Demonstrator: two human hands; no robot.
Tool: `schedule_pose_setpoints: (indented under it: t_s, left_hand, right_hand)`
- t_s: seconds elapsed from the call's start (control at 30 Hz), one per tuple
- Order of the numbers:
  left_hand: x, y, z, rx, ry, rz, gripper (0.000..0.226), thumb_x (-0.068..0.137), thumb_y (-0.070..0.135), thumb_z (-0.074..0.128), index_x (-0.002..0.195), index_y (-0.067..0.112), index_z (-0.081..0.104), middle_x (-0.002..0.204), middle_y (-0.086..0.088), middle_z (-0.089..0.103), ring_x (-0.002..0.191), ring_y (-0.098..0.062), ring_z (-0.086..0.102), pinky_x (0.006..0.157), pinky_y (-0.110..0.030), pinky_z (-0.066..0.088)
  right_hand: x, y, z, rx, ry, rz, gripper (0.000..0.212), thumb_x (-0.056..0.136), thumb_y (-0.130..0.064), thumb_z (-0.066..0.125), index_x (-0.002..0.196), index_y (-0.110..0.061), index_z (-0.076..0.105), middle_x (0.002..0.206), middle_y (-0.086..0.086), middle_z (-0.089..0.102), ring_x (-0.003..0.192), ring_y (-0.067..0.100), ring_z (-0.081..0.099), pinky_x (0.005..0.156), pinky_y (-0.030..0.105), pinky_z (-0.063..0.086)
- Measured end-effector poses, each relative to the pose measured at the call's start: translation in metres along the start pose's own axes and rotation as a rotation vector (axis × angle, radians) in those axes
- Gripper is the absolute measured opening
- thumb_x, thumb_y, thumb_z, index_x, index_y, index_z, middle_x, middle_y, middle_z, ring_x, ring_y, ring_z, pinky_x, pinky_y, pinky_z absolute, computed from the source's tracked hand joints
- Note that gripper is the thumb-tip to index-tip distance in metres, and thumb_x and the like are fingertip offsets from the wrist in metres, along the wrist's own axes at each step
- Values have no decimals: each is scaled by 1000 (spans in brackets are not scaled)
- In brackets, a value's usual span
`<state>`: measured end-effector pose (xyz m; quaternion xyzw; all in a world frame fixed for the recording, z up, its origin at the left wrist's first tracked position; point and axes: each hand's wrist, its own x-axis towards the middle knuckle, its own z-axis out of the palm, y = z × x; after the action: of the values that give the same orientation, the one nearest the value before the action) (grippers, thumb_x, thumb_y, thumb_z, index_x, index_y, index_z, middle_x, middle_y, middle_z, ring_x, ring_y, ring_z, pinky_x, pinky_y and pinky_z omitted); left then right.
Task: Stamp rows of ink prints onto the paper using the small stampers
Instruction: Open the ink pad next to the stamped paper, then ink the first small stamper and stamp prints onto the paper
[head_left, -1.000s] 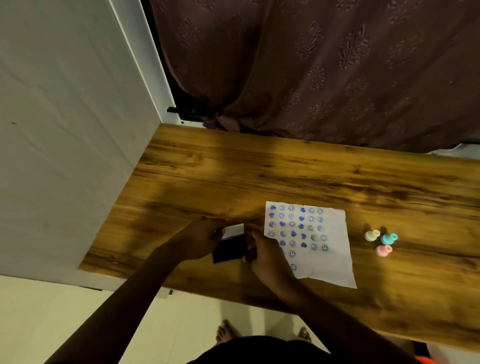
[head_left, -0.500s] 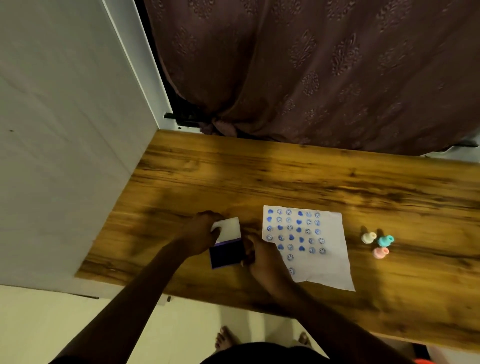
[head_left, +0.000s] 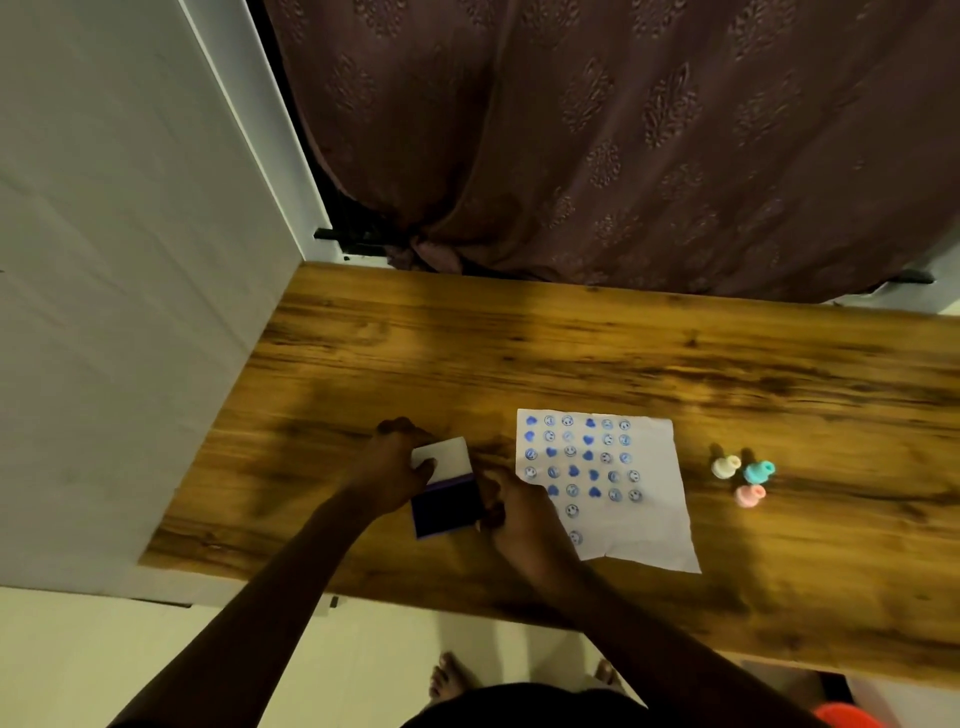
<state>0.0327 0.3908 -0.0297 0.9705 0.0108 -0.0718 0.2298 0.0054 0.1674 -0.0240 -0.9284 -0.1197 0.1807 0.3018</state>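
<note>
- Near the front edge of the table, left of the sheet, sits an open ink pad: dark blue inking face up, white lid hinged back toward the far edge.
- Left hand curls around the lid's left side, thumb on the white surface. I judge this steadies the case so it cannot slide or flip shut.
- Right hand is bunched at the pad's right edge, fingers closed and pointing down at it. Whether it pinches a stamper cannot be told; the fingertips are dark and hidden.
- White paper lies just right of the pad, tilted slightly, its lower left edge under the right wrist. Keeping it beside the pad shortens the trip from ink to sheet.
- Rows of blue hearts and smiley prints fill the sheet's upper left; two stray prints start lower rows, and the lower and right parts are blank, so plenty seems left to stamp.
- Three small stampers, cream, teal and pink, cluster well right of the paper, parked out of the way.
</note>
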Motion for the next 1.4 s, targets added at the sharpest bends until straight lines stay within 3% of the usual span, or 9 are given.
schedule_pose_setpoints:
  t_s: [0.13, 0.23, 0.43, 0.53, 0.7, 0.9, 1.0, 1.23, 1.4]
  left_hand:
    - [-4, 10, -2, -19, 47, -10, 34, 94, 29, 70, 125, 14, 72, 123, -10, 68, 113, -30, 64, 88, -40, 56]
    - [-6, 26, -5, -50, 95, 21, 34, 96, 28, 69, 127, 14, 70, 125, -7, 69, 116, -27, 65, 90, -38, 57]
    - [-11, 82, 0, -184, 165, 43, 29, 94, 29, 71, 123, 28, 71, 123, 5, 71, 106, -11, 68, 79, -21, 50]
    - [-14, 112, 14, -332, 124, 46, 24, 93, 26, 73, 115, 37, 70, 116, 13, 71, 91, 4, 68, 63, -7, 49]
    - [-10, 159, 41, -345, 125, 77, 29, 94, 39, 70, 122, 33, 71, 123, 13, 72, 98, 1, 65, 78, -15, 52]
    - [-3, 205, 61, -358, 69, 107, 31, 95, 39, 69, 126, 32, 70, 128, 12, 71, 103, -3, 65, 93, -29, 58]
    - [0, 221, 70, -363, 54, 106, 31, 95, 37, 70, 125, 29, 71, 127, 9, 71, 105, -7, 67, 96, -34, 59]
    - [0, 234, 89, -334, 52, 63, 29, 92, 42, 71, 121, 35, 71, 123, 12, 72, 93, 1, 59, 86, -20, 49]
    - [-2, 236, 94, -320, 57, 46, 30, 92, 43, 71, 121, 37, 69, 122, 15, 71, 87, 6, 58, 89, -21, 50]
  right_hand:
    - [-4, 1, -11, 131, 15, -13, 55, 91, -25, 71, 142, -23, 51, 119, -2, 69, 111, 13, 64, 102, 32, 52]
    - [-7, 5, -27, 217, 62, -13, 47, 92, -24, 71, 136, -26, 58, 112, -9, 72, 104, 3, 65, 92, 15, 50]
    - [-18, 26, -72, 294, 186, 0, 30, 96, -26, 66, 126, -31, 63, 111, -19, 67, 84, -14, 60, 70, -5, 43]
    - [-24, 45, -98, 264, 252, 11, 32, 95, -24, 67, 126, -28, 64, 112, -15, 70, 86, -6, 65, 76, 3, 50]
    - [-32, 89, -137, 147, 342, 22, 33, 92, -24, 67, 125, -23, 67, 105, -8, 75, 92, 5, 69, 84, 31, 60]
    - [-38, 135, -171, -177, 307, 77, 39, 95, -34, 61, 133, -27, 61, 127, -6, 69, 115, 14, 63, 96, 32, 54]
    - [-40, 150, -184, -340, 327, 134, 41, 92, -34, 62, 132, -25, 61, 127, 1, 67, 118, 24, 58, 90, 36, 53]
    - [-33, 178, -202, -610, 265, 129, 44, 90, -33, 66, 133, -28, 62, 122, 0, 72, 121, 25, 55, 96, 40, 50]
    - [-24, 189, -205, -701, 232, 86, 40, 89, -32, 68, 129, -32, 67, 116, 1, 74, 117, 23, 55, 97, 38, 45]
